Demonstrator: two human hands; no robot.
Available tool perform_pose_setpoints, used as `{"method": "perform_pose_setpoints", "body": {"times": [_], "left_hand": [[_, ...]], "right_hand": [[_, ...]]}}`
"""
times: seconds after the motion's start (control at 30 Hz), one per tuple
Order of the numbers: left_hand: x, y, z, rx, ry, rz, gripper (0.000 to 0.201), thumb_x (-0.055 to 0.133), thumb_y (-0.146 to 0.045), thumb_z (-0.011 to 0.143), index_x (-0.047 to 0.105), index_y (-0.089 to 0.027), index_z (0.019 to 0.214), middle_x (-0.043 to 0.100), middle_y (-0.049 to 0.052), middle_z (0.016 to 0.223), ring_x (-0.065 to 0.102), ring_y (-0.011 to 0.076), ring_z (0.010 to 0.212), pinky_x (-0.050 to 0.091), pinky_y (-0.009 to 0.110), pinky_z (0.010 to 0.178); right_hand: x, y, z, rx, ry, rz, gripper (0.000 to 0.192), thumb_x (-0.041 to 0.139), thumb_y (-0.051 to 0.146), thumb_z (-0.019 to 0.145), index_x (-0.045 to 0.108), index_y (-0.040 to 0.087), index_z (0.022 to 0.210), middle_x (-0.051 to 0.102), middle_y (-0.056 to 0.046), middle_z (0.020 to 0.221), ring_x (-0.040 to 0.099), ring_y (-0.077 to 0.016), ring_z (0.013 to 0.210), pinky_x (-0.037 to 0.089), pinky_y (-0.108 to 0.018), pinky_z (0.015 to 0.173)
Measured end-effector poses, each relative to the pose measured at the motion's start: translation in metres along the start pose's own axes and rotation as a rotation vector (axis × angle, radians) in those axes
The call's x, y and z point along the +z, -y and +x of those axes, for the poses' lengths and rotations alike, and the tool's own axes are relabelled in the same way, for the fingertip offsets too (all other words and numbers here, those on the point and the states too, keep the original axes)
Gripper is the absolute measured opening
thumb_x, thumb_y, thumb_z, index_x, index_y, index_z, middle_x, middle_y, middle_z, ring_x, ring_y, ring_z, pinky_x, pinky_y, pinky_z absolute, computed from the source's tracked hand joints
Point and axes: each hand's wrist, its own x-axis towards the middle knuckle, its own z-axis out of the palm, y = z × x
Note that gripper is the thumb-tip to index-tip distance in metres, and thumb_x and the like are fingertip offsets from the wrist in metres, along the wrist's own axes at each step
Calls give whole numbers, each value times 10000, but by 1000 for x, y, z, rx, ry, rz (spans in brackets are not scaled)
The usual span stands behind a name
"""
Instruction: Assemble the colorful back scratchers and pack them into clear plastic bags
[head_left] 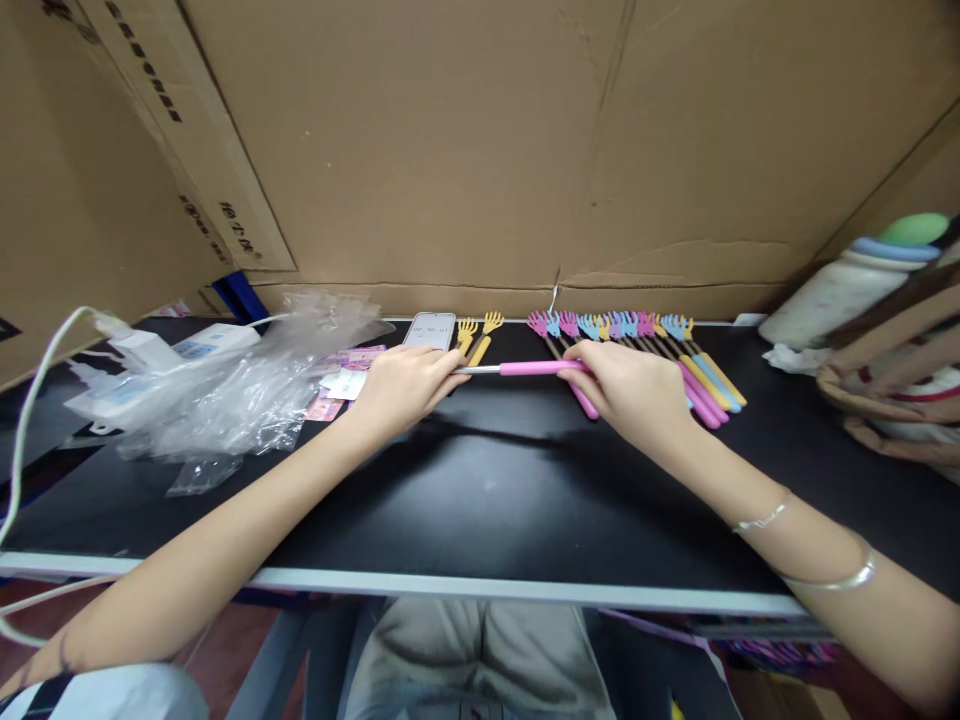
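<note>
Over the black surface (pixel 480 490), the left hand (pixel 401 385) pinches the metal end and the right hand (pixel 630 385) grips the pink handle of a scratcher (pixel 525 368), held level just before the row of scratchers (pixel 637 330).

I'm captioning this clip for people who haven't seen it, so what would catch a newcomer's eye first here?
First, the pink-handled back scratcher stretched between the left hand and right hand over the middle of the black table. Next, the bright row of hand-shaped back scratchers against the cardboard wall behind the right hand. At left lies crumpled clear plastic bags.
</note>
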Motion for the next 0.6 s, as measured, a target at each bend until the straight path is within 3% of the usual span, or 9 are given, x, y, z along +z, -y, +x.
{"method": "perform_pose_setpoints", "body": {"times": [0.2,0.4,0.6], "left_hand": [[0,10,-2,-27,-63,38,349,402,-417,967,672,-220,869,685,37,744,612,184,657,331,291,557],[3,13,-4,19,-152,31,371,389,-435,972,686,-236,873,673,27,695,595,171,646,329,292,580],[1,12,-3,27,-147,42,410,365,-455,978,677,-233,829,657,30,656,579,166,646,308,300,579]], "right_hand": [[-2,-3,2,78,-30,68,321,415,411,953,645,202,871,695,-36,825,617,-166,781,315,-262,565],[3,-5,2,167,114,318,278,438,399,936,639,215,878,659,-5,695,550,-137,587,311,-246,538],[6,-7,2,208,223,569,305,422,405,928,617,193,827,547,21,552,472,-121,511,304,-242,521]]}}
